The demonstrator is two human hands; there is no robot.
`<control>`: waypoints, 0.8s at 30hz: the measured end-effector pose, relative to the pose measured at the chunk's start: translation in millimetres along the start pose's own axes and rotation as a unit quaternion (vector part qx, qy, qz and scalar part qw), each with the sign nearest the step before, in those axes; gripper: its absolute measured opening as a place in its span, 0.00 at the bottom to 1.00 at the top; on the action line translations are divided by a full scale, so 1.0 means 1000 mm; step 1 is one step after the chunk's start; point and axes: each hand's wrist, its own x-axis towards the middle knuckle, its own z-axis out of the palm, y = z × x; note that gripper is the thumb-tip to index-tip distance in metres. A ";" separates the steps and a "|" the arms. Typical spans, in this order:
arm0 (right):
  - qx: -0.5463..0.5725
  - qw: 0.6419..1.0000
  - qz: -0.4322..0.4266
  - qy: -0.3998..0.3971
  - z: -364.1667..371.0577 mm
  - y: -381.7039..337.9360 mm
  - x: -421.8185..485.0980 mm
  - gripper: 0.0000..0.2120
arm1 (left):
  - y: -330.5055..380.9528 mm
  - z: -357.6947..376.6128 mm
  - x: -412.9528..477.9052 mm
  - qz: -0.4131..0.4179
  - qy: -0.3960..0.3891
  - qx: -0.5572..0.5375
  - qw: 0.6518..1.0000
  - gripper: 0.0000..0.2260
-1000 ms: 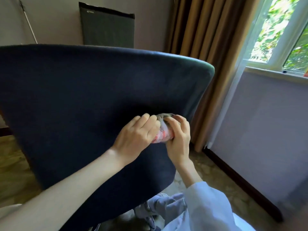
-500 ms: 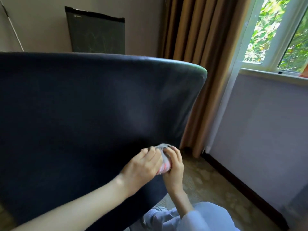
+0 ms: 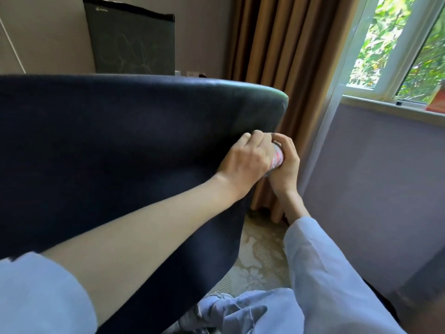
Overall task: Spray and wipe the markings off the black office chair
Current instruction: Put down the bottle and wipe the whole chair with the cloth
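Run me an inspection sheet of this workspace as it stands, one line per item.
Surface: black chair back, faint greenish smear near its top right corner.
Job's things: small pink-and-white item, cloth or bottle unclear.
Clutter: orange object on the sill.
Hands: left hand and right hand both grip the item, fingers curled, at the chair's right edge.
Cables: nothing seen.
Surroundings: dark board, brown curtain, window, patterned carpet.

No text could be read. The panel point(image 3: 130, 39) bore a small pale mark at its top corner, too blurred to make out; the wad point(image 3: 277, 159) at the chair's point(image 3: 120, 141) edge carried illegible red print.
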 end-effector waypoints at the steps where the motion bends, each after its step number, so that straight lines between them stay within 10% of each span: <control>1: 0.007 1.000 0.023 -0.007 0.004 0.007 -0.007 0.14 | 0.004 0.005 -0.004 0.008 -0.005 0.011 1.000 0.13; 12: 0.093 0.947 0.294 -0.088 0.057 0.036 -0.202 0.18 | 0.050 0.017 -0.167 0.059 -0.201 0.018 0.978 0.13; 17: 0.099 0.976 0.173 -0.087 0.050 -0.021 -0.168 0.16 | 0.021 -0.032 -0.159 -0.026 -0.120 0.008 0.992 0.22; 24: 0.042 0.999 -0.029 0.000 0.057 -0.154 -0.094 0.15 | -0.066 -0.141 -0.130 -0.105 0.015 -0.014 0.994 0.09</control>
